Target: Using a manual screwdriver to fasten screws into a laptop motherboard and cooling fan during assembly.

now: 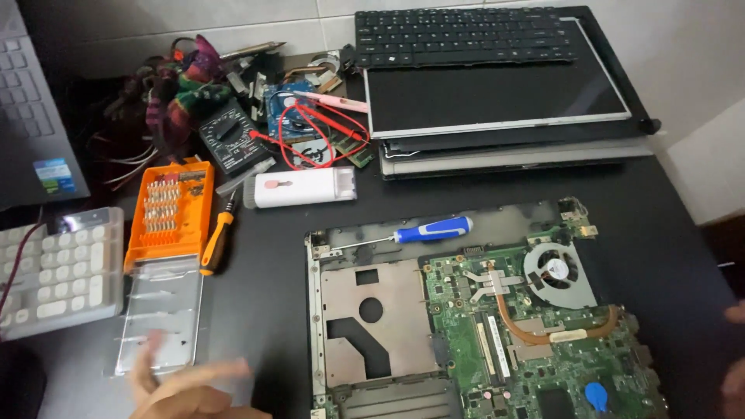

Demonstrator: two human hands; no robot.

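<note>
Hands flank an opened laptop base [372, 310].
Left hand [186, 388] blurred, spread, empty beside bit case [159, 310]; right hand [733, 365] barely visible, grip unclear.

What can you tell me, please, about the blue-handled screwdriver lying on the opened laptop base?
The screwdriver has a glossy blue handle, plastic by its look, with a white collar at each end and a thin bare-metal shaft. It lies flat and nearly level along the upper edge of the laptop base, handle to the right, tip pointing left toward the base's left corner. It rests just above the green motherboard and left of the cooling fan. No hand touches it.
</note>
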